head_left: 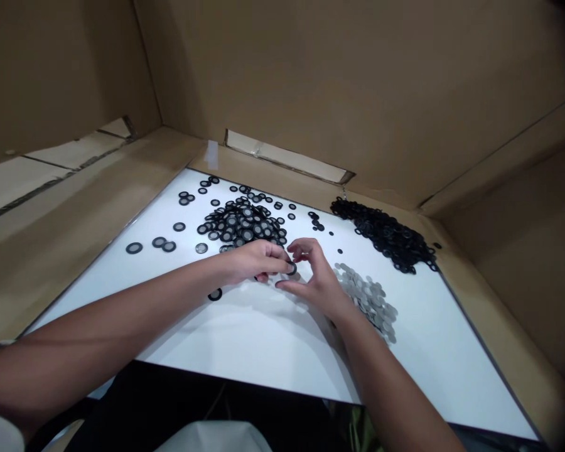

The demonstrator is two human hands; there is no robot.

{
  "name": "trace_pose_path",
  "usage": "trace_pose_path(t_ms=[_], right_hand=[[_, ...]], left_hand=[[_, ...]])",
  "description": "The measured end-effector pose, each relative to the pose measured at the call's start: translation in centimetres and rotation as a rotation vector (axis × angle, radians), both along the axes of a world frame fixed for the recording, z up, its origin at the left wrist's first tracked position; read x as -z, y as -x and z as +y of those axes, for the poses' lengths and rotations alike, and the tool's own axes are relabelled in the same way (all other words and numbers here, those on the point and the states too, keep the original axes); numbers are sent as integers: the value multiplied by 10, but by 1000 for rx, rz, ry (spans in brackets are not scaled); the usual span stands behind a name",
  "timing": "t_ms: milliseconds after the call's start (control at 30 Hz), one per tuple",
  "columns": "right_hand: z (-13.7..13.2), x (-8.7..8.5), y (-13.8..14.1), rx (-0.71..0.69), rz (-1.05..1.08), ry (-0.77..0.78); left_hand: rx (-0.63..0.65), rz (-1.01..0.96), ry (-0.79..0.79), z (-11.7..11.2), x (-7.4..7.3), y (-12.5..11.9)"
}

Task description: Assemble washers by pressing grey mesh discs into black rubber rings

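Observation:
Over the middle of the white board, my left hand pinches a small black ring between thumb and fingers. I cannot make out whether a disc sits inside it. My right hand is just to the right, thumb and fingers apart and curved toward the ring, with nothing visible in them. Behind my left hand lies a heap of black-rimmed grey discs. Loose plain grey discs are spread beside my right wrist, partly hidden by the forearm. One rimmed disc lies below my left wrist.
A pile of black rings covers the board's far right edge. Several rimmed discs are scattered on the left. Cardboard walls enclose the white board at the back and sides. A clear tape piece is on the cardboard.

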State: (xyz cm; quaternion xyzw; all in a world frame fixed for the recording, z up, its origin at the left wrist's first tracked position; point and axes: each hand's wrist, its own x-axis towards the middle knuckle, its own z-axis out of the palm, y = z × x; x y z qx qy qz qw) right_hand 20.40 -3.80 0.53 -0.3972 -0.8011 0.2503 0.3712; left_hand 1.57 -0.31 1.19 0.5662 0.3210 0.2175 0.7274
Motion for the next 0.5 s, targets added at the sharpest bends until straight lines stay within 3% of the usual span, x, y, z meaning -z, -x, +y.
trace_pose_path(t_ms=[100, 267, 500], right_hand=[[1, -2, -10, 46, 16, 6], [7, -4, -21, 113, -42, -59], [4, -7, -24, 128, -109, -34]], left_hand=[[-166, 45, -169, 10, -7, 7], [-648, 232, -690, 36, -17, 32], [-805, 256, -828, 49, -11, 45]])
